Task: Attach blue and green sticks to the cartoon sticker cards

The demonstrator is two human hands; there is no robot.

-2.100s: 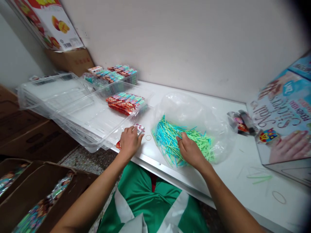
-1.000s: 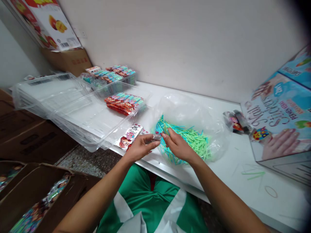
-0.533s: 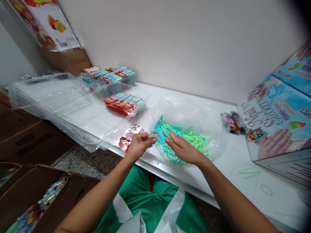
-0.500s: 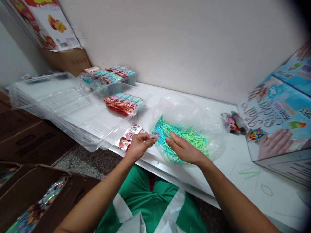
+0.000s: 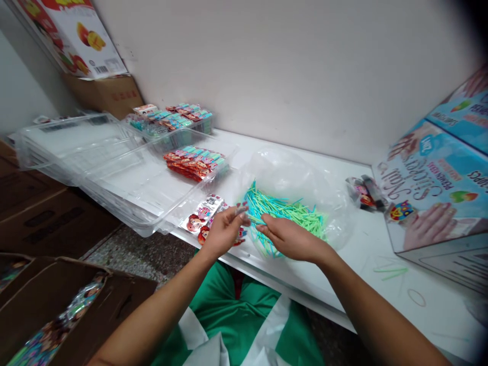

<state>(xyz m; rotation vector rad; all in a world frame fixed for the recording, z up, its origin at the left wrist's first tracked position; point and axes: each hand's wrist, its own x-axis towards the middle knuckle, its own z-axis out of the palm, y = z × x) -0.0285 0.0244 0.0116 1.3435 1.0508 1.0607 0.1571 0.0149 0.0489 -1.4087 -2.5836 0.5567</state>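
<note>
My left hand point(image 5: 223, 231) pinches a small clear printed packet point(image 5: 241, 207) near the table's front edge. Between the fingers of my right hand point(image 5: 292, 238) are thin green sticks point(image 5: 256, 220), too blurred to count, whose left ends meet the packet. Just behind both hands, a pile of thin blue and green sticks point(image 5: 301, 216) lies in an open clear plastic bag point(image 5: 278, 165). Printed sheets with a red-haired cartoon figure point(image 5: 196, 222) lie left of my left hand and partly beneath it.
Clear plastic trays point(image 5: 147, 230) overhang the table's front edge at left. Filled red packets point(image 5: 194, 165) lie stacked by them, with a filled tray point(image 5: 183, 119) behind. A blue box point(image 5: 430, 178) stands at right, near loose green sticks point(image 5: 394, 273) and a rubber band point(image 5: 416, 298).
My right hand has brought green sticks out leftward to the packet in my left hand. The left hand has turned slightly, and the two hands are now joined by the sticks.
</note>
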